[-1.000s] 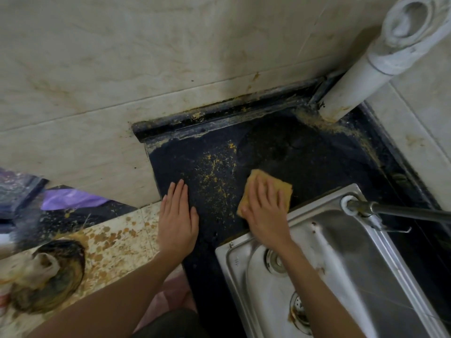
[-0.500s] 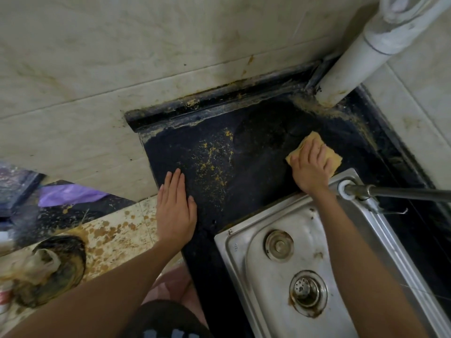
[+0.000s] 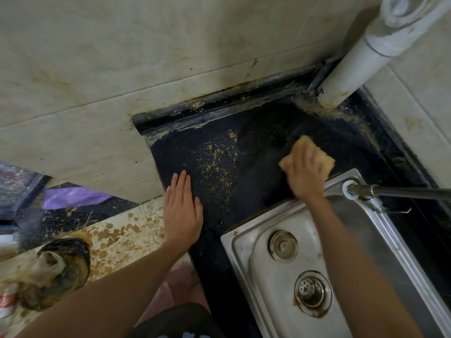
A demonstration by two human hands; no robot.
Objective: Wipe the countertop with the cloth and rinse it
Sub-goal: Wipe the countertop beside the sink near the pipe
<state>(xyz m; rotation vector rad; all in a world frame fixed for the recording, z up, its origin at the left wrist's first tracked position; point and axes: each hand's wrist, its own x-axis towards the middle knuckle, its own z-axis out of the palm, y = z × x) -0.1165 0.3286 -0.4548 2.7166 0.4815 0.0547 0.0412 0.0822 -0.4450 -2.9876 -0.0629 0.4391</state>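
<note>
A dark blue-black countertop (image 3: pixel 246 181) runs from the tiled wall to the steel sink, with yellow crumbs and streaks (image 3: pixel 217 164) scattered over its left half. My right hand (image 3: pixel 305 172) presses a yellow-orange cloth (image 3: pixel 325 162) flat on the counter just behind the sink's far rim. My left hand (image 3: pixel 183 211) lies flat, fingers together, on the counter's left edge and holds nothing. The steel sink (image 3: pixel 246 254) sits at the lower right with two round drains.
A white pipe (image 3: pixel 351 67) rises from the back right corner, grime around its base. A metal tap (image 3: pixel 395 191) reaches over the sink from the right. Lower left: a stained speckled ledge (image 3: pixel 122 235), a dirty burner with a rag (image 3: pixel 53 269), a purple bag (image 3: pixel 73 197).
My right hand slid the cloth from the counter's middle to the right behind the sink, then back slightly left. My left hand stayed flat in place.
</note>
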